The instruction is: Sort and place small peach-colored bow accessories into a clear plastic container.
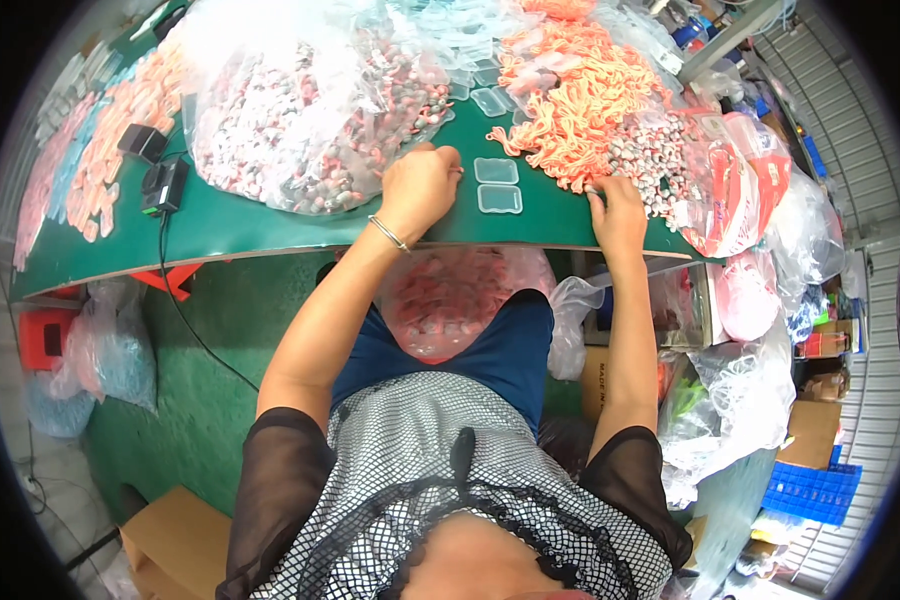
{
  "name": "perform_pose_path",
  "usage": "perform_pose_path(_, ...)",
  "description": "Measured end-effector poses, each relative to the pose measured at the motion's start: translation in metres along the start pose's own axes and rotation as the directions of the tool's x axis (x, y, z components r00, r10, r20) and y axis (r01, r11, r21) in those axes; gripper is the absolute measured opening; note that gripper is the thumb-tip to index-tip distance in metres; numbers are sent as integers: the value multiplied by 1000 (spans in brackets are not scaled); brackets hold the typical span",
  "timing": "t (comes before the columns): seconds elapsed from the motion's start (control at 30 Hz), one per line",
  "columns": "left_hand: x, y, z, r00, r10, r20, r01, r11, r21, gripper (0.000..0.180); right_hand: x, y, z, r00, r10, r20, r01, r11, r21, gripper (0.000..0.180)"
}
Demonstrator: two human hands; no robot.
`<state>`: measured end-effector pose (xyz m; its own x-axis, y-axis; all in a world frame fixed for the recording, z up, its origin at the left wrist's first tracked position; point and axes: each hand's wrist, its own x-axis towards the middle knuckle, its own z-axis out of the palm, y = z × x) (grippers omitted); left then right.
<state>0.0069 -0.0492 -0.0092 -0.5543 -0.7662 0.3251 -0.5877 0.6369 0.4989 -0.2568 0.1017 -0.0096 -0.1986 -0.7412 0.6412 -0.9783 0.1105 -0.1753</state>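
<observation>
My left hand (pixel 422 188), with a metal bangle on the wrist, rests on the green table (pixel 240 225) at the edge of a big clear bag of small pink and grey pieces (pixel 310 110); its fingers are curled and pinch something small I cannot make out. My right hand (pixel 618 215) lies at the edge of a pile of orange cords (pixel 575 95) and small pieces (pixel 645 160), fingertips on one of them. Between the hands lie two small clear plastic cases (pixel 498 185), empty and flat on the table.
More clear cases (pixel 490 100) lie behind. Rows of pink and blue packets (pixel 90 160) and two black devices (pixel 160 185) with a cable are at the left. A bag of pink pieces (pixel 450 295) sits in my lap. Bags, boxes and a blue crate (pixel 810 490) crowd the right.
</observation>
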Motion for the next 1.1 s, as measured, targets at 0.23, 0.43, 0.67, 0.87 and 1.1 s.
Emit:
perform_pose_path(0.23,-8,16,-2,988,131,-80,-152,902,-403,14,-8,-61,1,944,284,167,-312,614,725,10)
perform_pose_path(0.43,-16,27,13,987,159,-14,-156,946,-283,11,-8,-102,33,974,221,59,-215,798,563,11)
perform_pose_path(0.67,-23,26,16,978,175,-110,-191,969,-155,14,-7,-104,33,999,35,13,-37,979,199,8)
perform_pose_path(0.87,-27,24,8,971,212,-114,-225,967,-119,29,2,-96,32,978,111,175,-179,878,443,5)
perform_pose_path(1.1,-32,16,3,975,221,-2,-220,970,-99,42,21,-96,25,987,27,155,-79,937,341,6)
